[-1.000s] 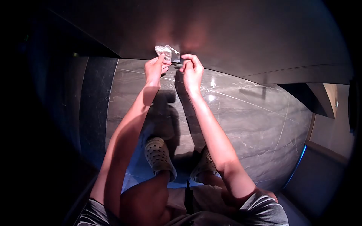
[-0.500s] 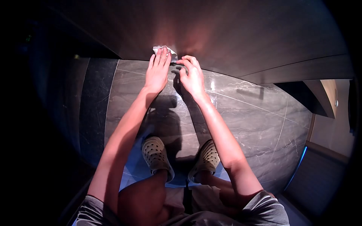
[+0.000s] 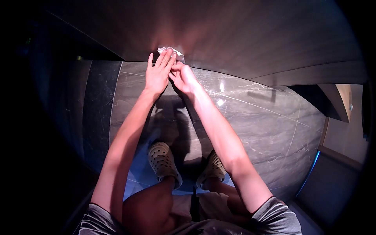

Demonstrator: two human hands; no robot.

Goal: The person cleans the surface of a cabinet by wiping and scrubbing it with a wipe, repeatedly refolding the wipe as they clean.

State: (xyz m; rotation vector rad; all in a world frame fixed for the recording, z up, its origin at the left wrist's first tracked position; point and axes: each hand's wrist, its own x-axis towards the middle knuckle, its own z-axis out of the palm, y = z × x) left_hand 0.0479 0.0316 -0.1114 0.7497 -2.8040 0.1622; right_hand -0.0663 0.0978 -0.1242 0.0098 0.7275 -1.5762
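Observation:
A small crinkled, silvery clear packet or film (image 3: 179, 56) lies against the lower edge of the dark panel (image 3: 235, 43). My left hand (image 3: 159, 72) rests flat over its left part, fingers stretched out and thumb apart. Close beside it on the right, my right hand (image 3: 183, 77) has its fingers bent together at the packet's lower edge, touching or nearly touching my left fingers. What the right fingertips pinch, if anything, is hidden.
Grey marble-look tiles (image 3: 254, 113) extend below the panel, with a darker strip (image 3: 100, 105) at left. Two beige clogs (image 3: 161, 159) are on my feet. At right are a pale wooden edge (image 3: 343, 102) and a blue light line (image 3: 308, 173).
My left hand has gone from pinching the packet to lying flat on it. My right hand has moved left, its fingers now bent together beside the left hand.

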